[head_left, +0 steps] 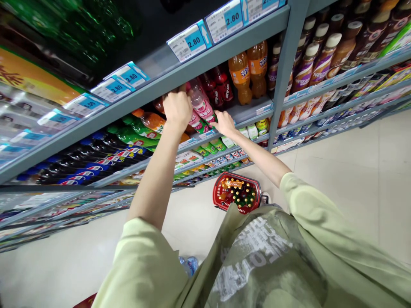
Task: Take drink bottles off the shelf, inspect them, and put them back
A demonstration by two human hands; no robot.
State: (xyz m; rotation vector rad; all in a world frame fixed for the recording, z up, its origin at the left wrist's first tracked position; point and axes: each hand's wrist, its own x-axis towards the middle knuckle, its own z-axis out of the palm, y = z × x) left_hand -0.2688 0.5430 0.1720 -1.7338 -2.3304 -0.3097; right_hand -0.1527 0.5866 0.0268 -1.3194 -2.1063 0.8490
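Pink drink bottles with fruit on their labels stand on a shelf below a price rail, and the front pink drink bottle (201, 102) leans. My left hand (178, 108) is closed at the upper end of this bottle, its fingertips partly hidden beneath the shelf above. At the bottle's lower end, my right hand (225, 123) has its thumb and fingers closed on the base. Dark red Sting bottles (221, 87) are just right of the pink ones. An orange-labelled bottle (150, 119) lies close to my left wrist.
The upper shelf edge (154, 87) with price tags runs just above my hands. Orange soda bottles (240, 77) stand farther right, before a grey upright post (282, 81). Pepsi bottles (93, 169) fill the left. A red basket (221, 177) of bottles sits on the floor.
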